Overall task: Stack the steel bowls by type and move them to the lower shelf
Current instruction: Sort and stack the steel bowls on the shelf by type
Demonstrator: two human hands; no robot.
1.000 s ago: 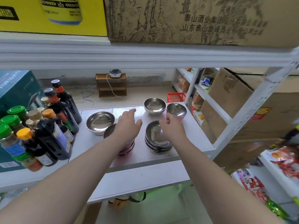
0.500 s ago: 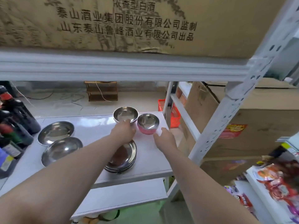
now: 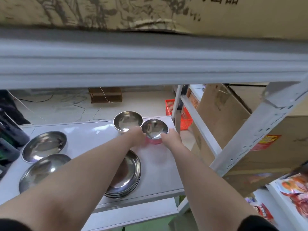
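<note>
A small steel bowl with a pink outside point(image 3: 154, 129) sits at the far right of the white shelf point(image 3: 160, 165). My left hand point(image 3: 137, 136) grips its left rim and my right hand point(image 3: 170, 137) grips its right rim. Just behind it to the left stands a plain steel bowl point(image 3: 128, 120). A stack of shallow steel bowls point(image 3: 127, 174) lies near the front edge, partly under my left forearm. Two more shallow steel bowls rest at the left: one further back point(image 3: 44, 145) and one nearer point(image 3: 43, 170). A lower shelf board point(image 3: 133, 215) shows below.
Dark sauce bottles point(image 3: 8, 135) crowd the left end of the shelf. The upper shelf beam point(image 3: 150, 64) with a cardboard box hangs close overhead. A slanted white upright point(image 3: 260, 130) and cardboard boxes point(image 3: 230, 124) stand at the right, with a red basket point(image 3: 183, 114) behind.
The view swung right and closer. Both hands moved forward from the shallow stack to the pink-sided bowl and closed on its rim from either side.
</note>
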